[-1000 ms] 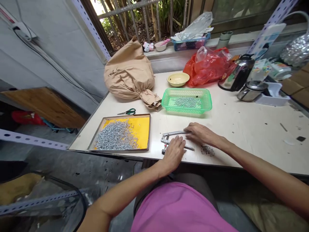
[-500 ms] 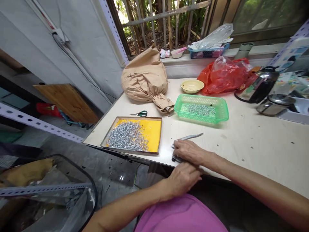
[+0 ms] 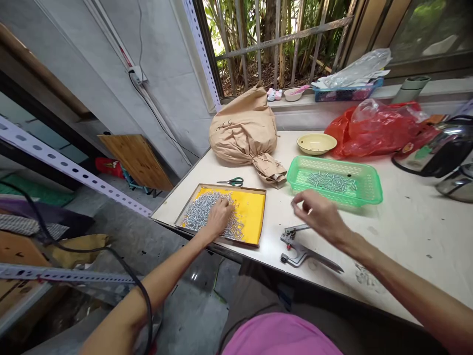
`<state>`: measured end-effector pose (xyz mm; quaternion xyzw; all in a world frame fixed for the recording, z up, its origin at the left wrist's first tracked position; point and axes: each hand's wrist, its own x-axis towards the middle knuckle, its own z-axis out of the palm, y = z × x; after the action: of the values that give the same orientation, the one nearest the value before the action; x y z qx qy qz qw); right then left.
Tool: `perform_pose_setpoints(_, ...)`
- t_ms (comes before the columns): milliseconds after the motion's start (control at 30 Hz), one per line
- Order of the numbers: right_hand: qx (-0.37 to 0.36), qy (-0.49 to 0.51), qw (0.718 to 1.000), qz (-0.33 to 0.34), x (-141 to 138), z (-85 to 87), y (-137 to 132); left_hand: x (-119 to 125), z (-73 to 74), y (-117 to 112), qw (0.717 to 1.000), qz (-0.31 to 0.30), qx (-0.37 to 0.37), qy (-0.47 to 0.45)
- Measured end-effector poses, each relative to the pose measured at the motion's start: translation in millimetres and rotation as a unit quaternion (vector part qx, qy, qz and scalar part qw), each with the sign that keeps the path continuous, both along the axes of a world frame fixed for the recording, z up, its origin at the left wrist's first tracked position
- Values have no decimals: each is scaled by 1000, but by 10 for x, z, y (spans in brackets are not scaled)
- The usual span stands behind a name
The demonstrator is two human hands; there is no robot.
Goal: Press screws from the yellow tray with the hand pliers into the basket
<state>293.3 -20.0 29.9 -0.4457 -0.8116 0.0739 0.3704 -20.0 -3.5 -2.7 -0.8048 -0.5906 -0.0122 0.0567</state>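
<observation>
My left hand (image 3: 220, 215) reaches into a pile of small silvery metal pins (image 3: 201, 209) in a shallow cardboard tray (image 3: 262, 217) lined with yellow. Its fingers are bent down among the pins; what they hold is hidden. My right hand (image 3: 320, 215) is raised over the table in front of the green plastic basket (image 3: 375, 185), thumb and forefinger pinched together on a small greyish metal piece (image 3: 293, 205). Below it, hand pliers (image 3: 301, 252) with a spring and black knob lie on the table, touched by neither hand. More pins (image 3: 330, 181) lie in the basket.
Green-handled scissors (image 3: 234, 182) lie behind the tray. A brown paper sack (image 3: 244, 130), a cream bowl (image 3: 317, 143), a red plastic bag (image 3: 369, 130) and a metal kettle (image 3: 443, 145) stand farther back. A dark cable (image 3: 121, 261) and metal rail (image 3: 70, 167) are at left.
Both hands have come away from the pliers, which now lie on the table. My left hand has moved to the pins in the tray; the right has risen toward the basket. The view has shifted.
</observation>
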Motion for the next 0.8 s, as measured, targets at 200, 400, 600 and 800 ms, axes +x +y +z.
perform_pose_setpoints(200, 38, -50, 975, -214, 723, 133, 557, 8, 34, 273, 993, -71, -62, 75)
perform_pose_setpoints(400, -80, -152, 978, -119, 788, -289, 156, 33, 2, 360, 982, -140, -85, 89)
perform_pose_setpoints(600, -215, -174, 960, -32, 450, -455, -620, 42, -50, 428, 992, -90, -71, 60)
perform_pose_setpoints(800, -263, -167, 949, -46, 425, -510, -767, 114, -42, 411, 997, -40, -68, 24)
